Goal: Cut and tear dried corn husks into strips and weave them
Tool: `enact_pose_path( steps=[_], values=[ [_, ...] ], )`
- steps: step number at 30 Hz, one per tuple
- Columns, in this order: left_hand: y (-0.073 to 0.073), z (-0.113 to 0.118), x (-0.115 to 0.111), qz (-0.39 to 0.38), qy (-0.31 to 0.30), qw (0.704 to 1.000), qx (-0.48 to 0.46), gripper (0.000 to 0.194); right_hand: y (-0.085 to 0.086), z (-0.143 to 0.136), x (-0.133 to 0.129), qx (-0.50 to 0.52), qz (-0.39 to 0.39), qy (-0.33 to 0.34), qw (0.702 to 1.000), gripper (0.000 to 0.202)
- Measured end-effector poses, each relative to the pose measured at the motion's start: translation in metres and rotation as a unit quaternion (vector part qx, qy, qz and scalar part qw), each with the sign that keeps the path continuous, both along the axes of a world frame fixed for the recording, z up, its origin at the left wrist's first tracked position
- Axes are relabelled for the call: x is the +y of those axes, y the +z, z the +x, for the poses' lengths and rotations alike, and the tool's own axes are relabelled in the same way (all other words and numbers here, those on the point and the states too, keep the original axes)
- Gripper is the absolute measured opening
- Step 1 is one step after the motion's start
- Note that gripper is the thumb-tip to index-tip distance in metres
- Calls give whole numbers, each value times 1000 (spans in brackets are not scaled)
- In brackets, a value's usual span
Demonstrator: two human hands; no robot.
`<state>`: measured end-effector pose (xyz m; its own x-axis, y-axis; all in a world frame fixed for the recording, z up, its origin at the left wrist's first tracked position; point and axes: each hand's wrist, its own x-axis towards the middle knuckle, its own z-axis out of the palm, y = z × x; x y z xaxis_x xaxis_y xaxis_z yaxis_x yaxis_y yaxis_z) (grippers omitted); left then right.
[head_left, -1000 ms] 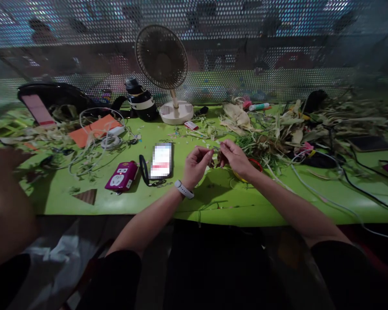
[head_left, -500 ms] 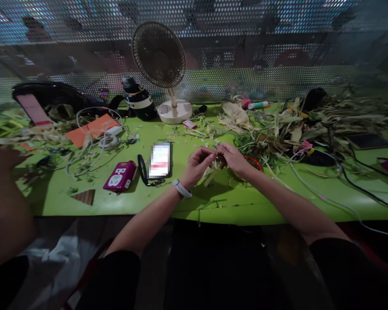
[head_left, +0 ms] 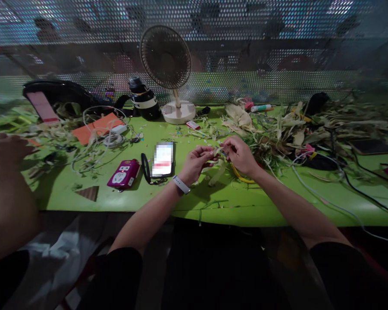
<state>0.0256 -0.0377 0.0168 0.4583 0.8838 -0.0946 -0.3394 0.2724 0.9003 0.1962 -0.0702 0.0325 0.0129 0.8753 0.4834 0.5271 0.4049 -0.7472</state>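
My left hand (head_left: 196,164), with a white band on its wrist, has thumb and fingers closed on a pale strip of dried husk (head_left: 217,151). Facing it, my right hand (head_left: 239,156) pinches at the other end of the strip; a small bluish bit by its fingertips is too small to name. Another pale husk piece (head_left: 217,174) hangs or lies just below the hands. Under my right palm a yellow loop (head_left: 242,176) shows, most of it hidden. A heap of green stems and dry husks (head_left: 268,148) lies right beside this hand.
On the green table (head_left: 168,202) are a phone (head_left: 163,159), a purple socket block (head_left: 124,174), a fan (head_left: 179,113), a black bottle (head_left: 145,101) and an orange sheet (head_left: 97,128). Cables (head_left: 323,200) cross the right side. Another person's arm (head_left: 9,193) rests at far left.
My hands have drawn slightly apart and the pale strip now shows between the fingertips. A red loop by my right hand is out of sight; a yellow one shows below it. The view has shifted slightly.
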Motion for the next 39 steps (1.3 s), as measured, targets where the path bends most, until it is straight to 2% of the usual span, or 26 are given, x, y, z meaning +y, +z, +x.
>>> enact_pose_path(
  steps=[2,5,9,17,23,26,31,39],
  values=[
    [1,-1,1,-4,-12,1000,1,46,1,1,-1,-41,56,-2,998,39],
    [2,-2,1,-4,-38,999,7,47,3,2,-2,-66,88,4,994,34],
    [1,-3,2,9,-66,997,28,42,3,2,-2,-88,89,18,992,33],
    [2,-5,7,0,-68,996,57,37,1,4,-2,-114,117,32,986,26],
    [4,-5,6,-4,-114,991,67,30,-1,4,-3,-134,139,34,981,22],
    [3,-5,6,-16,-129,990,57,26,-3,3,-3,-151,146,46,977,21],
    [1,-3,7,-39,-112,993,19,21,-2,5,-2,-148,147,34,977,22],
    [-2,-5,9,-21,-127,992,-1,25,5,3,-4,-137,152,44,978,27]
  ],
)
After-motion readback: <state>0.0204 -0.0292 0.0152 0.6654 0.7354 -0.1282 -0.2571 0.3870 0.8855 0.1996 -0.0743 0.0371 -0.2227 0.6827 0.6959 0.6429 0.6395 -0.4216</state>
